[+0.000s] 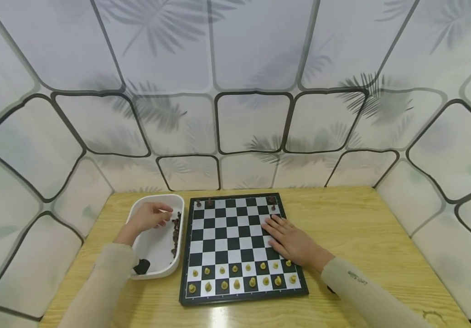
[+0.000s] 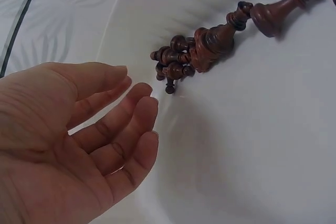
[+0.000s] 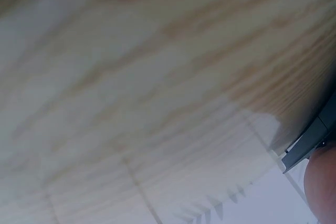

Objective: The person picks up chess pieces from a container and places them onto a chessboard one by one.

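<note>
Over the white tray point(image 1: 153, 246) hovers my left hand point(image 1: 150, 217), its fingers loosely bent and nothing between them. Dark brown chess pieces point(image 2: 210, 45) lie in a row along the tray's wall, just beyond those fingertips in the left wrist view. My right hand point(image 1: 290, 239) rests flat on the right side of the chessboard point(image 1: 227, 228). Yellow chess pieces point(image 1: 236, 284) stand in two rows along the board's near side. At its far corners are a few dark pieces, among them a pawn point(image 1: 273, 207) beyond my right fingertips. The right wrist view shows only part of the hand point(image 3: 321, 182).
A small black object point(image 1: 142, 266) lies in the tray's near left corner. The tray stands left of the board on a wooden table point(image 1: 342, 214). Patterned curtain-like walls point(image 1: 251, 136) enclose the table at the back and both sides.
</note>
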{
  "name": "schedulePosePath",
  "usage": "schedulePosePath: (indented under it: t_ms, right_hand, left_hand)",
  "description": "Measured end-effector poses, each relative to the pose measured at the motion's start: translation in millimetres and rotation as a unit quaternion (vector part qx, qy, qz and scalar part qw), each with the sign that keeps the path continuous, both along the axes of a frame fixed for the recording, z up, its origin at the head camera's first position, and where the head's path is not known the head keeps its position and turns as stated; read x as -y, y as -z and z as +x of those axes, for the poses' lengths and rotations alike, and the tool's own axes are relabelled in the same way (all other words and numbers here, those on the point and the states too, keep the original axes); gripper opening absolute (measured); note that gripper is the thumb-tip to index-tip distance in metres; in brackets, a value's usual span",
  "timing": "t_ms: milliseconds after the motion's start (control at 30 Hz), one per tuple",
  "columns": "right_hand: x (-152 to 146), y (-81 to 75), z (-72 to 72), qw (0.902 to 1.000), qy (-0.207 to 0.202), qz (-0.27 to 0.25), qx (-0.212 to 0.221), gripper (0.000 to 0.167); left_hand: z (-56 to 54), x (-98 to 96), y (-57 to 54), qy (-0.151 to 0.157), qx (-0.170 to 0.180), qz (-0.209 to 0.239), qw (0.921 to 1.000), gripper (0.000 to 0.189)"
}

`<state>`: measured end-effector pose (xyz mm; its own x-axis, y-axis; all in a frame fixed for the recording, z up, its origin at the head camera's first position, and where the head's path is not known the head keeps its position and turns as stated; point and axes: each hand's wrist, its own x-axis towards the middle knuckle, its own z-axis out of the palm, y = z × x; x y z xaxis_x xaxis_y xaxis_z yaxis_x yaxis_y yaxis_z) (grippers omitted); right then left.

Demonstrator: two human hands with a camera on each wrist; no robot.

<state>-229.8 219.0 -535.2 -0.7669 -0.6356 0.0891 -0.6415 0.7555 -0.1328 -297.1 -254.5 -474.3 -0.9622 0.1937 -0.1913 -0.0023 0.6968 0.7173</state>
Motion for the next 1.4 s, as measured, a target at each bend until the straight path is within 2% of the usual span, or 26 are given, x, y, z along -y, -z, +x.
schedulePosePath:
  t_ms: [267,633,733,1067,1400]
  right_hand:
    - [-0.8,-0.1,-0.6,1.0000,0.001,0.002,0.004,0.058]
    - [-2.0,4.0,-2.2,0.9999,0.003,-0.005,0.016,0.060]
    - [-1.9,3.7,-2.1,0.9998,0.003,-0.005,0.017,0.060]
    - [-1.8,1.5,-1.4,0.9997,0.007,-0.004,0.025,0.060]
    - [-2.4,5.0,-2.8,0.9998,0.008,-0.003,0.019,0.060]
  left_hand:
    - [-5.2,-2.8,5.7,0.000,0.012,-0.013,0.9998,0.029]
    - [-13.6,-4.6,24.0,0.016,0.014,-0.006,0.9998,0.026]
    - [-14.5,-5.9,26.6,0.011,0.020,-0.007,0.9997,0.025]
    - [-11.9,-11.1,21.2,0.002,0.012,-0.025,0.9996,0.022]
    - [-10.2,-11.2,20.2,0.014,-0.011,-0.037,0.9992,0.017]
